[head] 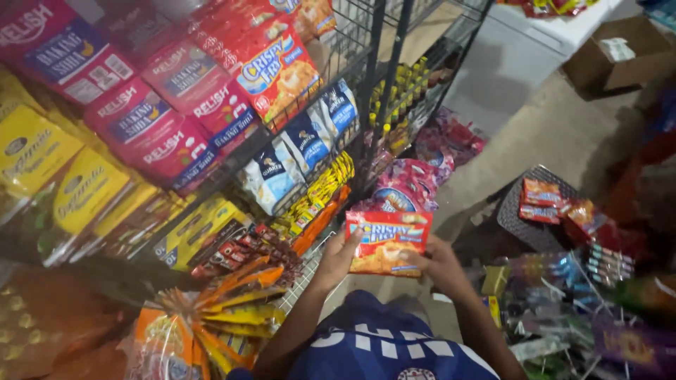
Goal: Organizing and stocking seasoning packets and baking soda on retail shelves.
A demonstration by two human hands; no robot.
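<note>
Both hands grip one red-orange snack packet (388, 241) near centre, just right of the wire rack (366, 63): left hand (341, 255) clasps its left edge, right hand (438, 262) pinches its right edge.

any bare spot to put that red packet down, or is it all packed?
Free: the concrete floor between the wire rack and the cardboard box. The dark stool has bare room on its near side, beside the red sachets. Crowded: rack shelves and the heap of goods at right. Both hands, left and right, hold the red packet.
</note>
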